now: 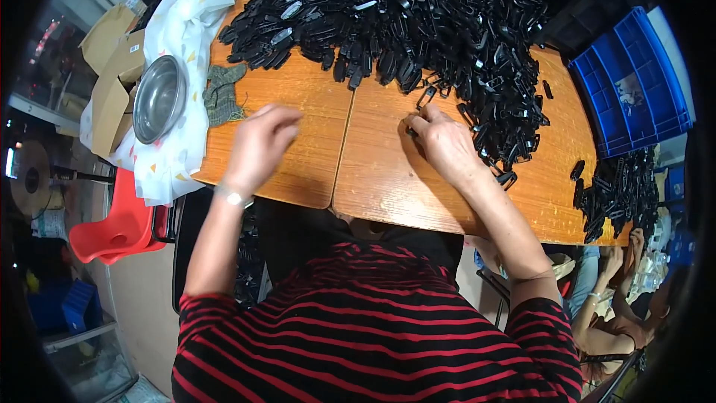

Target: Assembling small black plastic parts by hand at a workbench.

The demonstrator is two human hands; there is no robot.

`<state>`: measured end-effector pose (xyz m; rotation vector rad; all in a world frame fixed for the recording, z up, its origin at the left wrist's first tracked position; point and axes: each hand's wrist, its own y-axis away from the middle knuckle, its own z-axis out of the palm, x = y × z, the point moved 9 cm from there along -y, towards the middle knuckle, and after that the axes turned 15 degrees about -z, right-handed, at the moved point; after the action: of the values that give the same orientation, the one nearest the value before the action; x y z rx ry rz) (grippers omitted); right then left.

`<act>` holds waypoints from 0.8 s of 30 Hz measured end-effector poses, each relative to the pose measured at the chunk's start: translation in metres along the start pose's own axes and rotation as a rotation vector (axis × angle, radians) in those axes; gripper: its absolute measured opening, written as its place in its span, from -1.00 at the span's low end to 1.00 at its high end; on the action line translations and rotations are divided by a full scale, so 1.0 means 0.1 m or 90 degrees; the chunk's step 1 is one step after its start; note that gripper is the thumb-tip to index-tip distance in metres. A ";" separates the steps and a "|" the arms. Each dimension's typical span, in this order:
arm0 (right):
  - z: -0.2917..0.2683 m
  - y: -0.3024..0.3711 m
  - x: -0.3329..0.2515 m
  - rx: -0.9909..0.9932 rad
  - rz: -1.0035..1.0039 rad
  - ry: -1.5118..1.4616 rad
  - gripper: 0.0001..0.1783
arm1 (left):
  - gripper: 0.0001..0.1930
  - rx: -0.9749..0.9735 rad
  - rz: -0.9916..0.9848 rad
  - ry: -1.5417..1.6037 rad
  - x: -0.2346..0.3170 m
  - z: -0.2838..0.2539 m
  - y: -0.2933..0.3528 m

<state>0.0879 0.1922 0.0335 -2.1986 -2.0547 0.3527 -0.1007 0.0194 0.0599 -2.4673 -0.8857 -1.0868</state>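
Observation:
A large heap of small black plastic clip-like parts [373, 15] covers the far side of the wooden table. My right hand [446, 140] is low over the table at the heap's near edge, its fingers bent together. A small dark plastic part [412, 131] shows at its fingertips. Just beyond those fingers lies a black open-framed part [426, 97]. My left hand [259, 143] hovers above the table's left part, fingers curled and smeared by motion; I cannot make out anything in it. Close to it lies a grey-green knitted glove [222, 93].
A metal bowl [159, 99] rests on a patterned plastic sheet [179, 22] at the left, beside a cardboard box [119, 89]. A blue crate [634, 86] stands at the right. Another pile of black parts [619, 186] is by a co-worker's hands [635, 241]. A red chair [123, 224] is at left.

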 end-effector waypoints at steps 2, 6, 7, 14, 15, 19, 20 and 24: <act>0.05 -0.05 -0.01 -0.030 -0.034 0.053 -0.61 | -0.77 0.069 0.159 -0.090 0.26 0.34 -0.22; 0.07 -0.06 0.04 -0.062 -0.032 -0.032 -0.64 | -0.75 0.112 0.142 -0.153 0.39 0.79 -0.69; 0.03 -0.07 0.02 -0.060 -0.031 -0.030 -0.64 | -0.74 0.144 0.122 -0.174 0.36 0.84 -0.78; 0.25 0.08 0.01 0.065 0.219 -0.564 -0.73 | -0.71 0.239 0.133 -0.178 0.34 0.87 -0.76; 0.31 0.09 0.01 0.115 0.245 -0.667 -0.73 | -0.72 0.181 0.068 -0.080 0.22 0.85 -0.76; 0.08 -0.07 -0.03 0.290 0.258 -0.717 -0.73 | -0.79 -0.141 -0.148 0.362 0.02 1.00 -0.57; 0.11 -0.13 -0.05 0.290 0.257 -0.718 -0.73 | -0.81 -0.254 -0.198 0.517 0.03 1.10 -0.49; 0.04 -0.19 -0.07 0.396 0.201 -0.603 -0.74 | -0.81 -0.373 -0.260 0.721 0.12 1.11 -0.25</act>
<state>0.0681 0.1860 0.0343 -2.0765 -1.4585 2.0507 -0.0484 0.0984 -0.0047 -1.4623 -0.7096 -2.7453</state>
